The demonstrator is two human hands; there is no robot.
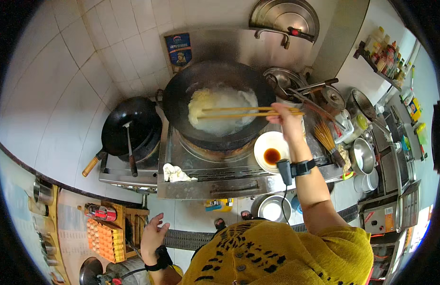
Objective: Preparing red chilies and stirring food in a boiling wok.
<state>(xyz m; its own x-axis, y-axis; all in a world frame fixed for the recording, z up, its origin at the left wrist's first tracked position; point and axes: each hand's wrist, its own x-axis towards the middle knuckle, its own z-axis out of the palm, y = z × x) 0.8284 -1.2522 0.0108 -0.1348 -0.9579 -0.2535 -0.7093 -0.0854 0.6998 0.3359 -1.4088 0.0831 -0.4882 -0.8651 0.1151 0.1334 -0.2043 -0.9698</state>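
A large black wok (220,71) sits over the stove's burner ring, holding cloudy, steaming liquid. Pale yellow noodles (200,101) lie bunched at the left of the liquid. My right hand (286,115) grips a pair of long wooden chopsticks (237,112), whose tips reach the noodles. Below that hand, on the stove top, stands a white bowl (262,153) with a little dark brown sauce (272,156) in it. Lower left, my left hand (155,229) hangs in the air away from the stove, fingers apart and holding nothing.
A smaller black wok (134,110) with a metal spatula (130,142) rests at left. A white cloth (176,173) lies on the stove's front edge. Ladles and a bamboo brush (325,137) crowd the right. Stacked egg trays (104,240) stand lower left. A faucet (275,32) projects behind.
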